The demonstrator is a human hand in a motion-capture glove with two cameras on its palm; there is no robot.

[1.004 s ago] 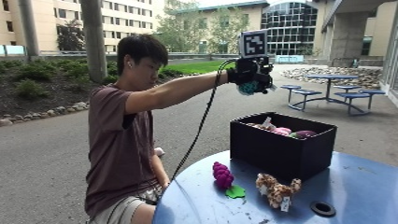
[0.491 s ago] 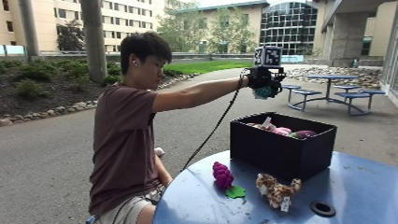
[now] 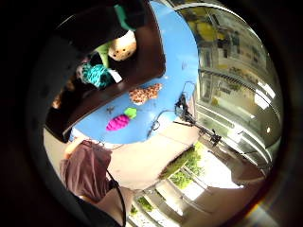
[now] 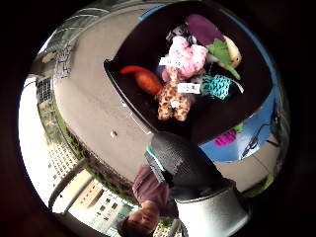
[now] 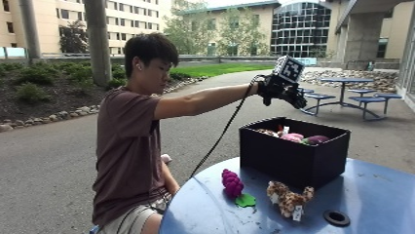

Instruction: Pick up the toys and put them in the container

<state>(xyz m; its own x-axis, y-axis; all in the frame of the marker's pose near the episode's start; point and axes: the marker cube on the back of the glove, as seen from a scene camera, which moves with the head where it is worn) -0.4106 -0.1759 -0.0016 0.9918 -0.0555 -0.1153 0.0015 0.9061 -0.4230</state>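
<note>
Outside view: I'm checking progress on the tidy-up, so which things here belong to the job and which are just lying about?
Belong to the job:
- black container, already holding several toys
- pink grape toy on the blue table
- spotted plush toy beside it
- gloved right hand, above the container

Just lying about:
- black round cap set in the table
- picnic tables behind

A round blue table (image 5: 376, 195) stands on a paved walkway (image 5: 52, 161), with a dark round fitting, perhaps an umbrella hole (image 5: 336, 217), near its edge. Behind are blue picnic tables (image 5: 353, 92) on gravel, a lawn (image 5: 214, 70), shrubs (image 5: 32, 83), a concrete column (image 5: 97, 39) and tall buildings (image 5: 305, 24).
</note>
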